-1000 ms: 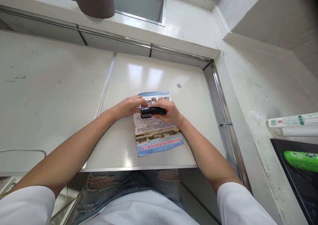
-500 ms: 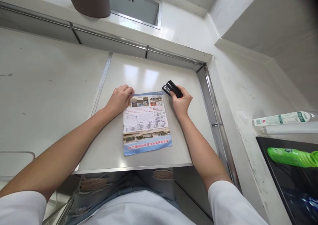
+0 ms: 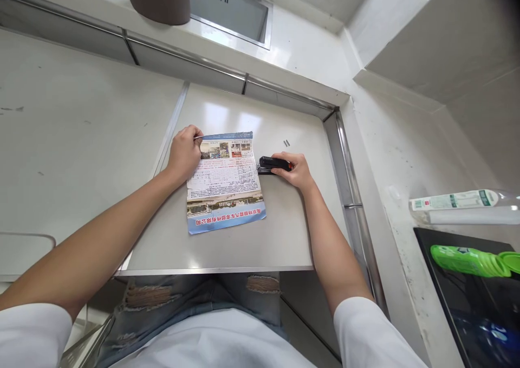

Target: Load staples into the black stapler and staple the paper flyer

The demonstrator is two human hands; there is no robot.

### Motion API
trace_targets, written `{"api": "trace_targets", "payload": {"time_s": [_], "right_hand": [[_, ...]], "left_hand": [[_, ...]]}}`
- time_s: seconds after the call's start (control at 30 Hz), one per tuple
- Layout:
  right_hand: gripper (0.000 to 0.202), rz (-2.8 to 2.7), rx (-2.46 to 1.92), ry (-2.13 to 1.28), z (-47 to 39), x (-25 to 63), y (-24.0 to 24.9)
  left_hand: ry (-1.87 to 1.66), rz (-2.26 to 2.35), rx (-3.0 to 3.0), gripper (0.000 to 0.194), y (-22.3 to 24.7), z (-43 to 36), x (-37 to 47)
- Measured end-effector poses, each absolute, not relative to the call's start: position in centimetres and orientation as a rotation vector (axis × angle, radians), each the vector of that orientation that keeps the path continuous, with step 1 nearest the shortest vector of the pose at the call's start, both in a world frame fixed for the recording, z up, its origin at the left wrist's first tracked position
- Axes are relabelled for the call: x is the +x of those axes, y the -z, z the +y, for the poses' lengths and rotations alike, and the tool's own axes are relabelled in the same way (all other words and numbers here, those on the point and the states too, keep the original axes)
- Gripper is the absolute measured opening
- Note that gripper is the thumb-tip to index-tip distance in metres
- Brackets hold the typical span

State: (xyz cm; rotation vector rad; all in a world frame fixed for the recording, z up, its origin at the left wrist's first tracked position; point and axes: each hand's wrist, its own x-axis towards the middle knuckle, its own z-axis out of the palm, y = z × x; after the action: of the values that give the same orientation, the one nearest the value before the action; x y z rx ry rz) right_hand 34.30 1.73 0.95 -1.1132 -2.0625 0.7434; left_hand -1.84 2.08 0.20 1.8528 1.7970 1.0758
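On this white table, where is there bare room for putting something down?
Bare: left of the seam, beyond the left forearm; also between the paper and near table edge. Crowded: beside the paper's right edge, with stapler, right hand, small strips.

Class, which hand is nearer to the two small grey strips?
Right. The right hand, holding the stapler, is on the near side of the strips; the left hand, at the paper, is well left of them.
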Motion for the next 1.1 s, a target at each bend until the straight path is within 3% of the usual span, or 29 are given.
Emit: {"api": "trace_targets", "payload": {"time_s": [0.37,0.5,0.63,0.9,1.1], "right_hand": [[0.051,-2.262,-0.957,-0.711,1.2,33.5,-1.8],[0.042,-2.365,-0.888,-0.526,0.7,32.8,-2.3],[0.038,-2.413,-0.907,-0.482,0.5,32.6,-2.5],[0.042,-2.381,-0.884,-0.596,0.0,32.0,-3.1],[0.039,-2.357,-0.891,-0.618,-0.2,31.7,-3.5]], "left_hand": [[-1.03,1.854,1.893,0.008,0.7,2.4,-2.0],[-1.061,1.871,1.946,0.007,1.1,2.3,-2.0],[-1.144,1.866,2.079,0.02,0.0,1.2,-1.3],[-0.549,0.734,2.68,0.041,-0.5,-0.3,0.8],[-0.428,0.684,2.711,0.052,0.3,-0.3,0.4]]}}
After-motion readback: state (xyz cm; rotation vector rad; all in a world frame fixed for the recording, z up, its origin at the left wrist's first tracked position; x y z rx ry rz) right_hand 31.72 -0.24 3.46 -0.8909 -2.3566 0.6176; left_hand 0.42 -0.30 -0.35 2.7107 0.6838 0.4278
